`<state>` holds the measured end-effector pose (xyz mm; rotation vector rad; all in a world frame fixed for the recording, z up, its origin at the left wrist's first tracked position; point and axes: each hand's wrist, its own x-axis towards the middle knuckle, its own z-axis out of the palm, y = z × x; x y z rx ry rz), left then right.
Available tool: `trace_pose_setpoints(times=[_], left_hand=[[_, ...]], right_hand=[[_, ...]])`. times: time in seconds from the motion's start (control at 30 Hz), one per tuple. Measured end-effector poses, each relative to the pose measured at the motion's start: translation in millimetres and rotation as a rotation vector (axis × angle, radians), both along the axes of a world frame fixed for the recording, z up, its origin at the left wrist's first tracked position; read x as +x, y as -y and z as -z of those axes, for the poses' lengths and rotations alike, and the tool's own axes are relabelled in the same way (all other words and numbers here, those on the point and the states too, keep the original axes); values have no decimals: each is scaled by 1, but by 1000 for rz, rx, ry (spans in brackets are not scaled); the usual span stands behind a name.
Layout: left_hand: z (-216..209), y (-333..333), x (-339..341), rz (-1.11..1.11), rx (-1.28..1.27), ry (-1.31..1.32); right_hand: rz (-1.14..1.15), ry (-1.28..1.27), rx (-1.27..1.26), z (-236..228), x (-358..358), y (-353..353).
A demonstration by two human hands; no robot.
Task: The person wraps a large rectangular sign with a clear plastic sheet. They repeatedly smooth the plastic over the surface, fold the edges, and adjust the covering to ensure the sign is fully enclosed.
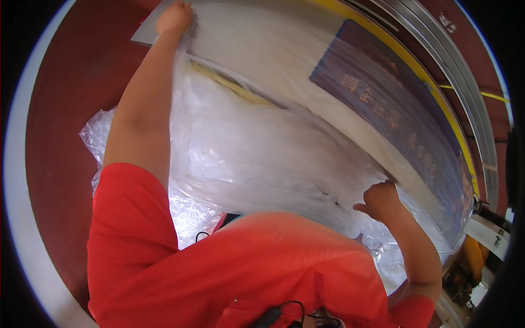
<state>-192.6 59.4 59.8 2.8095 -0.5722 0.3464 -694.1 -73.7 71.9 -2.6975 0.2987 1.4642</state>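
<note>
A large sheet of clear plastic film [246, 147] spreads in front of me, crinkled and cloudy. Beyond it lies a long pale panel [262, 38] with a dark blue section [361, 65] bearing gold lettering, and film covers part of it. My left hand [175, 19] reaches far out to the panel's upper left corner, closed on the film there. Nearer and to the right, my right hand [378, 201] is a fist at the film beside the panel's near edge, thumb sticking out; it appears to grip the film, though its fingertips are hidden.
Red floor [71, 109] stretches out on the left. Crumpled film [98, 131] bunches beside my left arm. A yellow strip [437, 101] edges the panel's far side, with grey metal rails [465, 82] past it. Assorted gear [473, 262] sits at the lower right.
</note>
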Motion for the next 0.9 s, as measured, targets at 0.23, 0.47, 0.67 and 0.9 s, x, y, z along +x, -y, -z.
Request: trace_pose_setpoints(times=[0.23, 0.47, 0.67, 0.9], left_hand=[[-1, -5, -5, 1, -3, -2], [24, -27, 33, 24, -24, 37], [10, -11, 24, 15, 88, -4], [53, -13, 106, 255, 174, 93]], right_hand=[[109, 995, 746, -35, 127, -122], [1614, 922, 1395, -62, 69, -32], [553, 1287, -385, -95, -30, -15], [1079, 1146, -683, -34, -302, 58]])
